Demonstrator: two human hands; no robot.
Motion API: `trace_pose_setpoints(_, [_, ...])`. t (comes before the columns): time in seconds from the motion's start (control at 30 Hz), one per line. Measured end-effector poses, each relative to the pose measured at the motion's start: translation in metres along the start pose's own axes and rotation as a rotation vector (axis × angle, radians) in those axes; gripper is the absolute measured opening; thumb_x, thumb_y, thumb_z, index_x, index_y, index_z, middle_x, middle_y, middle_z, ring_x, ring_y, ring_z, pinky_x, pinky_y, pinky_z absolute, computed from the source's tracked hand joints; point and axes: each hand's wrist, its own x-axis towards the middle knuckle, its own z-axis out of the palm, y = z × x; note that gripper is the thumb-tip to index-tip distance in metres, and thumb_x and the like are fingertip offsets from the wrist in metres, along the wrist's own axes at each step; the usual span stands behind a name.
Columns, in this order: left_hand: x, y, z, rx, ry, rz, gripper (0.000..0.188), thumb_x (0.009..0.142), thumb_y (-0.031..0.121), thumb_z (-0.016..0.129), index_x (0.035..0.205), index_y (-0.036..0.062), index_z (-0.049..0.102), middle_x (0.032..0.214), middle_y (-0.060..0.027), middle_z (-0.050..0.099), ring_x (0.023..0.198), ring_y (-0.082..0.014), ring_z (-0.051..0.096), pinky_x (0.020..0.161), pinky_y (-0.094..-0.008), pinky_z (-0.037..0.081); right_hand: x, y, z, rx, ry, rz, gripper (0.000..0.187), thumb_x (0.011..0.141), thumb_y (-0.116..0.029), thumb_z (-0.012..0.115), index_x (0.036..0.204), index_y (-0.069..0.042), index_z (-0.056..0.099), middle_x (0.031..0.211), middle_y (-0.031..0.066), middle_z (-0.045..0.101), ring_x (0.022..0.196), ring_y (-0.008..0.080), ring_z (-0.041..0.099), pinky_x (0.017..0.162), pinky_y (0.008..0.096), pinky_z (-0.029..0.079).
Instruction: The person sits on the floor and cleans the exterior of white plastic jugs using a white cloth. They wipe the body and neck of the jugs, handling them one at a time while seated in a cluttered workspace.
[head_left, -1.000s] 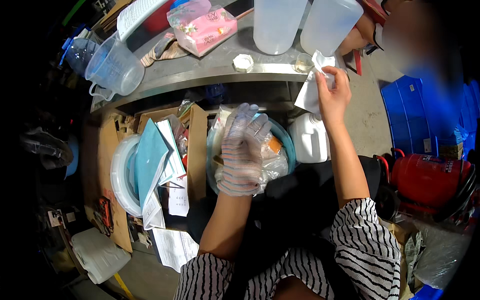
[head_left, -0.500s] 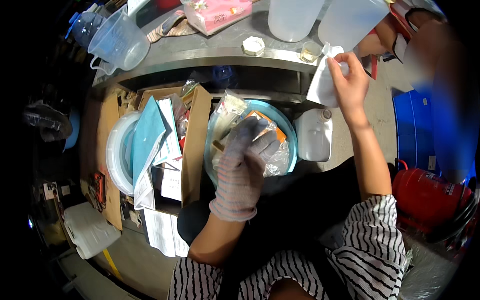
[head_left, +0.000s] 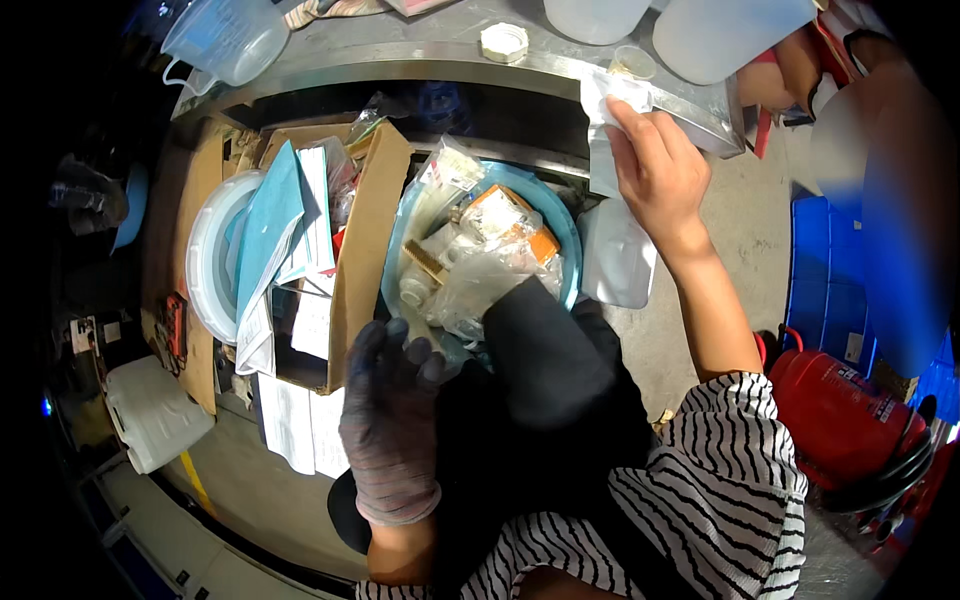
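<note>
My bare right hand (head_left: 660,165) pinches a thin white tissue (head_left: 603,150) that hangs down at the front edge of the metal table. Just behind the tissue stands a small clear cup (head_left: 632,64). My left hand (head_left: 388,425), in a grey striped knit glove, is raised near my lap with its fingers apart and nothing in them. It is nearest to the cardboard box (head_left: 372,230) and the blue tub (head_left: 565,215). Plastic bags, an orange-and-white box (head_left: 500,215) and a brush (head_left: 425,262) lie in the tub.
On the metal table (head_left: 400,45) are a measuring jug (head_left: 228,40), a white cap (head_left: 504,42) and translucent containers (head_left: 730,40). A white jerrycan (head_left: 615,255) stands beside the tub. Blue crates (head_left: 825,270) and a red fire extinguisher (head_left: 840,405) are at right.
My left hand has drawn back from above the tub, down and left toward my lap. My right hand, still pinching the tissue, has shifted slightly left. The view has tilted downward.
</note>
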Motion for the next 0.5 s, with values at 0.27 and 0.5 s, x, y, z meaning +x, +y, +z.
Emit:
trace_pose_setpoints(0.27, [-0.024, 0.004, -0.027, 0.171, 0.193, 0.174, 0.038, 0.091, 0.026, 0.057, 0.123, 0.0058, 0.053, 0.119, -0.0106, 0.055, 0.106, -0.0247, 0.055, 0.096, -0.0400, 0.042, -0.007, 0.004, -0.005, 0.077, -0.002, 0.201, 0.024, 0.074, -0.003, 0.070, 0.097, -0.009, 0.067, 0.072, 0.0067, 0.057, 0.061, 0.0222, 0.057, 0.055, 0.0316, 0.046])
trace_pose_setpoints(0.5, [-0.040, -0.002, -0.026, 0.566, 0.214, 0.237, 0.034, 0.094, 0.025, 0.054, 0.122, 0.0050, 0.052, 0.113, -0.0053, 0.056, 0.096, -0.0173, 0.054, 0.086, -0.0288, 0.043, -0.062, -0.083, -0.014, 0.809, -0.177, 0.366, 0.015, 0.079, -0.003, 0.067, 0.093, -0.005, 0.064, 0.074, 0.0069, 0.062, 0.065, 0.0212, 0.061, 0.058, 0.0317, 0.048])
